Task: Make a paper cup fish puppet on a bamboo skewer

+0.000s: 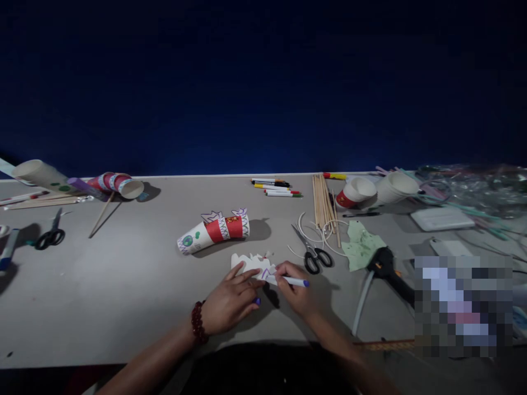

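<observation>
My right hand [294, 285] is closed round a white marker [290, 280] with a purple end, its tip at a white paper cut-out [253, 267]. Purple lines show on the paper near the tip. Spread over the cut-out's near side is my left hand [230, 302], its fingers stretched out flat. A small purple cap [257, 302] shows by its thumb; I cannot tell whether it is held. Just beyond lies a bent figure of joined paper cups [214, 230], with red bands and drawn patterns. Black-handled scissors [313, 258] lie right of my right hand.
Several markers [278, 186] and wooden sticks [323, 203] lie at the back. Paper cups [395, 189], green paper [362, 244] and a black glue gun [385, 266] are to the right. Another cup figure [117, 184] and scissors [51, 236] are on the left.
</observation>
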Action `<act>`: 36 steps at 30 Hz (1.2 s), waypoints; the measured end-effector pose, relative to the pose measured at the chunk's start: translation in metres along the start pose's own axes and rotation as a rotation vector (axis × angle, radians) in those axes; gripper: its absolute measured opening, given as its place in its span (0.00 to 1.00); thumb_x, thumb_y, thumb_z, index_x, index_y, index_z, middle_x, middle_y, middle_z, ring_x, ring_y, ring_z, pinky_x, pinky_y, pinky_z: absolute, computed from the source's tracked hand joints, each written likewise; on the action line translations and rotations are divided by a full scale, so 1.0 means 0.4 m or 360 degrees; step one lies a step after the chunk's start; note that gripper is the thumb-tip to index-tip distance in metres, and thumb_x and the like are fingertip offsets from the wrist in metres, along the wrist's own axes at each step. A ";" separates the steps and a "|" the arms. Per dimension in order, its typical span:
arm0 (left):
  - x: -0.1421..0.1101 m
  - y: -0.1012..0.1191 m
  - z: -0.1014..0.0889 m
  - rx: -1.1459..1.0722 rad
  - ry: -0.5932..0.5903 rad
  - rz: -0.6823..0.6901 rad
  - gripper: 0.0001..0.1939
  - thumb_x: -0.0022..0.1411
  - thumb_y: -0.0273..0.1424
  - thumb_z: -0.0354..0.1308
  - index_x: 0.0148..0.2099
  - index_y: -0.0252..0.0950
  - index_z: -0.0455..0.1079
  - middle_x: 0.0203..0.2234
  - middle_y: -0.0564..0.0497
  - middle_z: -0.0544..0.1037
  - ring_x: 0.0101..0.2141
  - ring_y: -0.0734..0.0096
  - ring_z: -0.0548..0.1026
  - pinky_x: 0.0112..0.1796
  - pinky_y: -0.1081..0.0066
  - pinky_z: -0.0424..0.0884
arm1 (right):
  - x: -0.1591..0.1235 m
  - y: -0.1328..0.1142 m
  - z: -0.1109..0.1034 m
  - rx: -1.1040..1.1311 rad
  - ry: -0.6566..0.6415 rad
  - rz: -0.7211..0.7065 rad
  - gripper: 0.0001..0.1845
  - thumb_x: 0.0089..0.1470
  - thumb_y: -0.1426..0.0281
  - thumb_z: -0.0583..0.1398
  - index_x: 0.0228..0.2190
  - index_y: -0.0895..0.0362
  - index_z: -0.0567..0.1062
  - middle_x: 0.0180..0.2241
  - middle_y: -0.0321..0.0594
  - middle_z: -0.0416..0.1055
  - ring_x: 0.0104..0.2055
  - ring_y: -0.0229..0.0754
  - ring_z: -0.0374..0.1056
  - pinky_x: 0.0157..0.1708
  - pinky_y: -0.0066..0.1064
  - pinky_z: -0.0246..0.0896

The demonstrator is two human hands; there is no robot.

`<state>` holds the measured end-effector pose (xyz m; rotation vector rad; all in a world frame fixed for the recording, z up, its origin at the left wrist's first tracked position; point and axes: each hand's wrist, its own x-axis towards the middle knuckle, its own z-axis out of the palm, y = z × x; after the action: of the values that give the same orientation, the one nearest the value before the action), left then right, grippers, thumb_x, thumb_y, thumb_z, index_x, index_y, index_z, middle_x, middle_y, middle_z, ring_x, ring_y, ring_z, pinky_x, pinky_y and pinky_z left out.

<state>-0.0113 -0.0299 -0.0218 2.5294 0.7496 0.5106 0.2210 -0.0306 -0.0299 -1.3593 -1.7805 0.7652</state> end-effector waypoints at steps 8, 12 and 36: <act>0.000 0.001 -0.002 0.0012 -0.0021 0.0006 0.07 0.71 0.32 0.51 0.41 0.37 0.69 0.54 0.48 0.77 0.64 0.61 0.62 0.67 0.49 0.45 | 0.006 -0.006 0.000 0.0007 0.0064 0.0022 0.09 0.57 0.69 0.55 0.25 0.53 0.69 0.23 0.35 0.71 0.27 0.41 0.67 0.29 0.30 0.59; 0.001 0.002 -0.002 0.0006 -0.0006 0.0002 0.08 0.71 0.32 0.51 0.41 0.38 0.69 0.54 0.48 0.78 0.64 0.61 0.62 0.67 0.48 0.46 | 0.003 -0.003 0.000 -0.0003 0.0049 0.0036 0.09 0.58 0.70 0.55 0.25 0.53 0.69 0.24 0.35 0.71 0.28 0.41 0.67 0.30 0.30 0.60; 0.004 0.003 -0.006 -0.0016 -0.0035 -0.0018 0.07 0.70 0.32 0.52 0.43 0.38 0.71 0.53 0.48 0.78 0.65 0.62 0.61 0.67 0.50 0.45 | -0.016 0.018 0.005 0.0118 0.0203 0.0104 0.10 0.56 0.71 0.54 0.23 0.53 0.67 0.23 0.36 0.70 0.28 0.42 0.66 0.30 0.31 0.60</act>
<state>-0.0107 -0.0293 -0.0190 2.5159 0.7509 0.4811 0.2238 -0.0351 -0.0381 -1.3909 -1.6008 0.7550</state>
